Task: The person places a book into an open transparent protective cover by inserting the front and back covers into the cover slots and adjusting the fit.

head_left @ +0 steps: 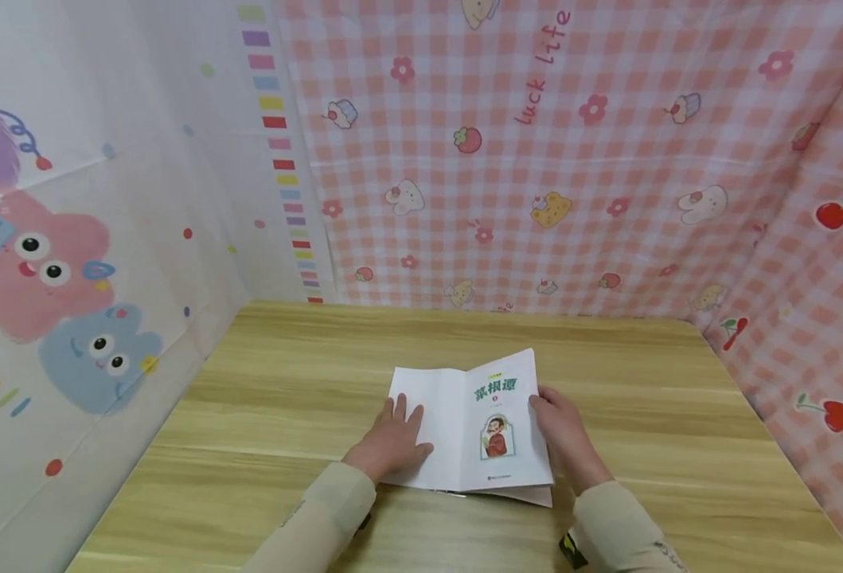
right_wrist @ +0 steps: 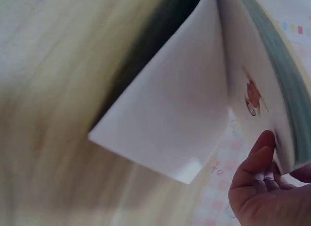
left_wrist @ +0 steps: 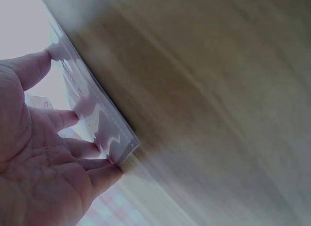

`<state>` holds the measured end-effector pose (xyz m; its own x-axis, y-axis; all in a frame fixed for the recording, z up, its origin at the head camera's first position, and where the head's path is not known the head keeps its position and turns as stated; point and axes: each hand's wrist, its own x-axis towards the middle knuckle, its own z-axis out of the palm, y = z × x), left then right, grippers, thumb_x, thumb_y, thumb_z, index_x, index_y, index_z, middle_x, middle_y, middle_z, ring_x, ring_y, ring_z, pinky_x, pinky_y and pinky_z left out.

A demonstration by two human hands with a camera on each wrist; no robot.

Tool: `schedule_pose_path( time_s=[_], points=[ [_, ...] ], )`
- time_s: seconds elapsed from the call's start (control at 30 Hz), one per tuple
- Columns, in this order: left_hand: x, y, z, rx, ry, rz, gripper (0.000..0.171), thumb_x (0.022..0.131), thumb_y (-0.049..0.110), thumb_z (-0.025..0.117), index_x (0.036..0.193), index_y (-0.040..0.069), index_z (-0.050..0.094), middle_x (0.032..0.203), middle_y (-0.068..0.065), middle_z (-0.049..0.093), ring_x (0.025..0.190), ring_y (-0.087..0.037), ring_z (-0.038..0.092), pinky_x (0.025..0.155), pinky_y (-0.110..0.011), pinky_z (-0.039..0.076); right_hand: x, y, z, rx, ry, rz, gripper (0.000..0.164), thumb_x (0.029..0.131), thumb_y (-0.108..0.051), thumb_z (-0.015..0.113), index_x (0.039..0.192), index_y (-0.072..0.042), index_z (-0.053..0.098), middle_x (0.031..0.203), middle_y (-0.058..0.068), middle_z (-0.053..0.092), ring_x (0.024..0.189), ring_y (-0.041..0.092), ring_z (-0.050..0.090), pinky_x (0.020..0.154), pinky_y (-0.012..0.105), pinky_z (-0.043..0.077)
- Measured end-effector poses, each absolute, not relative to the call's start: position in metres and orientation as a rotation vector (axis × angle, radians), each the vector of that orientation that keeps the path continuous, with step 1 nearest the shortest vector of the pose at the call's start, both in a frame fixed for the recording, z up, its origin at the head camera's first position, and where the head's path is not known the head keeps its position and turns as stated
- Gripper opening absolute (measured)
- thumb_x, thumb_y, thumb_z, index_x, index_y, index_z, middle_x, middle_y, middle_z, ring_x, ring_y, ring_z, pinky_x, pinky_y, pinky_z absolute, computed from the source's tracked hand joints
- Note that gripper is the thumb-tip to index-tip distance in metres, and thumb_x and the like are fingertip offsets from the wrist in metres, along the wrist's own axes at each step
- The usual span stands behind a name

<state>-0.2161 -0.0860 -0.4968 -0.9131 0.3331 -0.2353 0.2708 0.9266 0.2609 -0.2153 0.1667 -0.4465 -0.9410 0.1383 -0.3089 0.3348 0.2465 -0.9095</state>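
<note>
An open book point(head_left: 503, 398) lies mid-table, its right page showing green characters and a small figure in red, its left page plain white. My left hand point(head_left: 395, 440) rests on the left page with fingers spread. In the left wrist view the fingertips of that hand point(left_wrist: 53, 153) touch a glossy surface of the book point(left_wrist: 92, 95). My right hand point(head_left: 566, 426) grips the right part of the book by its outer edge, raised a little. Seen by the right wrist, the right hand point(right_wrist: 265, 187) pinches a thick block of pages point(right_wrist: 286, 90), with a white leaf point(right_wrist: 175, 99) hanging apart.
Wood-patterned table point(head_left: 285, 374) surrounds the book. A pink checked cloth point(head_left: 500, 183) hangs behind it, and a white cartoon-printed cloth point(head_left: 142, 239) hangs at the left. A small dark item with yellow-green point(head_left: 572, 549) shows by the right sleeve point(head_left: 618, 521).
</note>
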Motion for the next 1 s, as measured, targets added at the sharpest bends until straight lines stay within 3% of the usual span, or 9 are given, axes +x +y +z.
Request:
schedule_pose_path(
  time_s=[0.13,0.4,0.53,0.63,0.7,0.8,0.9,1.0],
  points=[
    [-0.216,-0.086,-0.495,0.428,2.811,0.329,0.068,0.095,0.042,0.051,0.148,0.002,0.033,0.154,-0.031,0.018,0.138,-0.047,0.012,0.115,-0.054,0.021,-0.213,0.159,-0.436,0.407,2.381,-1.824,0.046,0.101,-0.021,0.042,0.139,0.005,0.045,0.125,0.029,0.057,0.101,0.030,0.058,0.082,0.039,0.050],
    [-0.214,-0.086,-0.488,0.466,2.920,0.250,0.066,0.091,0.043,0.057,0.138,-0.002,0.046,0.149,-0.034,0.027,0.137,-0.045,0.018,0.112,-0.057,0.023,-0.210,0.140,-0.429,0.296,2.434,-1.854,0.041,0.099,-0.021,0.047,0.133,-0.001,0.054,0.123,0.024,0.062,0.100,0.027,0.061,0.082,0.039,0.052],
    [-0.214,-0.084,-0.482,0.546,2.977,0.245,0.053,0.087,0.038,0.064,0.119,-0.005,0.059,0.126,-0.027,0.053,0.118,-0.039,0.043,0.100,-0.053,0.038,-0.205,0.129,-0.423,0.228,2.401,-1.884,0.037,0.098,-0.019,0.047,0.131,-0.003,0.057,0.125,0.022,0.062,0.102,0.027,0.060,0.082,0.042,0.054],
    [-0.217,-0.082,-0.481,0.631,3.000,0.263,0.039,0.085,0.032,0.066,0.106,-0.001,0.064,0.101,-0.018,0.059,0.095,-0.032,0.049,0.084,-0.047,0.046,-0.202,0.121,-0.419,0.176,2.405,-1.883,0.036,0.098,-0.017,0.047,0.130,-0.005,0.059,0.125,0.019,0.062,0.102,0.026,0.060,0.083,0.045,0.055],
    [-0.220,-0.081,-0.481,0.666,2.995,0.339,0.033,0.087,0.030,0.063,0.104,0.001,0.065,0.097,-0.015,0.061,0.091,-0.030,0.050,0.081,-0.046,0.047,-0.199,0.115,-0.418,0.137,2.424,-1.880,0.035,0.098,-0.016,0.047,0.129,-0.004,0.059,0.123,0.019,0.064,0.100,0.026,0.061,0.082,0.046,0.056],
    [-0.223,-0.079,-0.477,0.699,2.940,0.597,0.035,0.097,0.028,0.050,0.111,0.001,0.067,0.106,-0.019,0.065,0.099,-0.033,0.053,0.087,-0.049,0.046,-0.196,0.109,-0.418,0.072,2.442,-1.888,0.034,0.098,-0.013,0.047,0.128,-0.003,0.060,0.120,0.021,0.065,0.098,0.027,0.063,0.078,0.044,0.057],
    [-0.225,-0.076,-0.466,0.597,2.815,0.967,0.051,0.104,0.035,0.032,0.124,-0.001,0.062,0.120,-0.022,0.064,0.112,-0.035,0.054,0.098,-0.051,0.043,-0.194,0.104,-0.420,-0.021,2.455,-1.884,0.033,0.099,-0.010,0.046,0.127,-0.001,0.060,0.121,0.023,0.064,0.098,0.029,0.063,0.077,0.046,0.058],
    [-0.226,-0.072,-0.453,0.430,2.694,1.253,0.068,0.103,0.050,0.021,0.128,0.000,0.059,0.118,-0.020,0.067,0.106,-0.032,0.060,0.090,-0.050,0.050,-0.191,0.104,-0.424,-0.131,2.574,-1.787,0.033,0.097,-0.008,0.049,0.126,-0.002,0.062,0.123,0.020,0.064,0.102,0.029,0.062,0.081,0.050,0.055]
  ],
)
